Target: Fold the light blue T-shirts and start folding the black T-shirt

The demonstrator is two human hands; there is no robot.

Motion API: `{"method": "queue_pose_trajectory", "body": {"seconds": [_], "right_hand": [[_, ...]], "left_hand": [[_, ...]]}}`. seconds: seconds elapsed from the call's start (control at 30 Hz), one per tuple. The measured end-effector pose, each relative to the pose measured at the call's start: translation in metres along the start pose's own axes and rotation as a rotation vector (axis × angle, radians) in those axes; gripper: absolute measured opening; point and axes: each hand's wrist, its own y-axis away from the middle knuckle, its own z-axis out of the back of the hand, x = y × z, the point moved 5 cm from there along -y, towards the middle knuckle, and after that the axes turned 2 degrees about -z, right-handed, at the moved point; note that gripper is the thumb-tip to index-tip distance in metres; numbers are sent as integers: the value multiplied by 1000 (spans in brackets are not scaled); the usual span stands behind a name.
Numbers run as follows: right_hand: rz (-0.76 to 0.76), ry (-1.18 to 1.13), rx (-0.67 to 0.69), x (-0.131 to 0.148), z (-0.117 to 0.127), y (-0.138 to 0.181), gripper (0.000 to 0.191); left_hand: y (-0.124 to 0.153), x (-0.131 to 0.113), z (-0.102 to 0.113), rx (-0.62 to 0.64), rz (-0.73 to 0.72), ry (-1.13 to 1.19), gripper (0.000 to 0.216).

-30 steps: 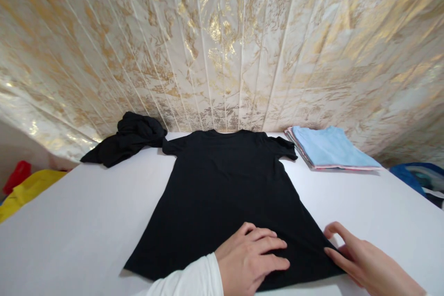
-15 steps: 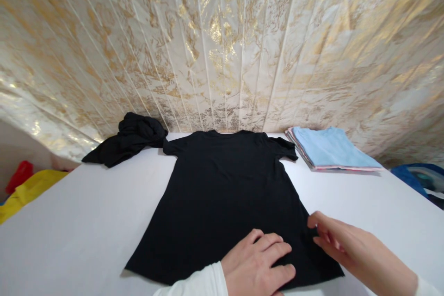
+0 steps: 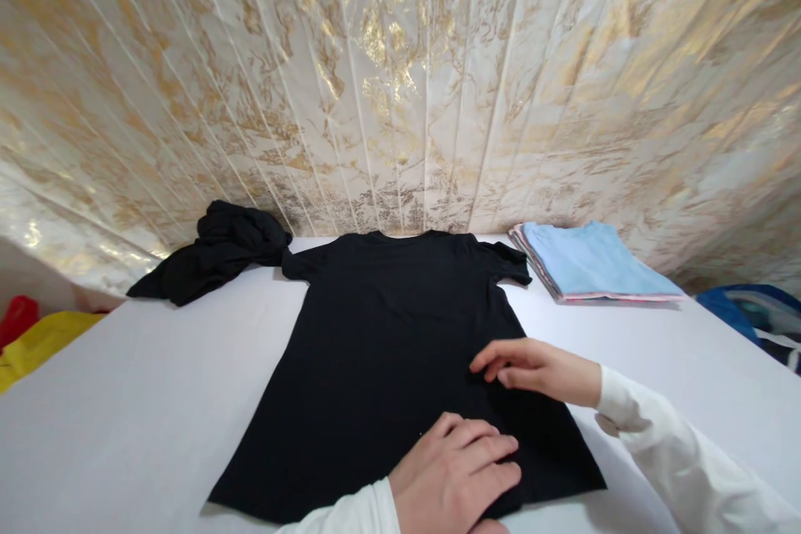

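A black T-shirt (image 3: 375,367) lies spread out on the white table (image 3: 150,400), its collar at the far side and its hem close to me. My left hand (image 3: 456,471) rests on the shirt near the hem, right of its middle, with fingers stretched out and nothing gripped. Over the right half of the shirt is my right hand (image 3: 538,367), its fingers loosely bent, apart, and pointing left. It holds nothing; whether its fingertips touch the cloth I cannot tell.
At the back left lies a crumpled heap of black cloth (image 3: 219,254). A stack of folded garments, light blue on top (image 3: 601,263), sits at the back right. Yellow cloth (image 3: 47,342) and a blue item (image 3: 738,309) show beyond the table's sides. A gold-patterned curtain (image 3: 400,83) hangs behind.
My right hand has moved from the shirt's right edge leftward and away from me, over the shirt. My left hand stays nearly in place. The view has shifted slightly.
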Motion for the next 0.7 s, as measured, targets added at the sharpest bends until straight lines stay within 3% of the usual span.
{"method": "queue_pose_trajectory", "body": {"seconds": [0.1,0.23,0.33,0.43,0.53,0.7], "right_hand": [[4,93,-218,-5,16,6,42],[69,239,-180,4,1,36,18],[67,377,-144,3,-27,65,26],[44,476,-226,-8,-45,85,37],[47,562,-350,-19,-46,97,41],[101,655,-403,-29,-43,102,42]], "left_hand": [[2,0,4,20,-19,-49,48],[5,0,5,7,-33,-112,50],[6,0,0,-23,10,-125,54],[4,-1,-7,-90,87,-89,58],[2,-1,-12,-118,124,-10,53],[2,-2,-5,-98,82,35,40]]}}
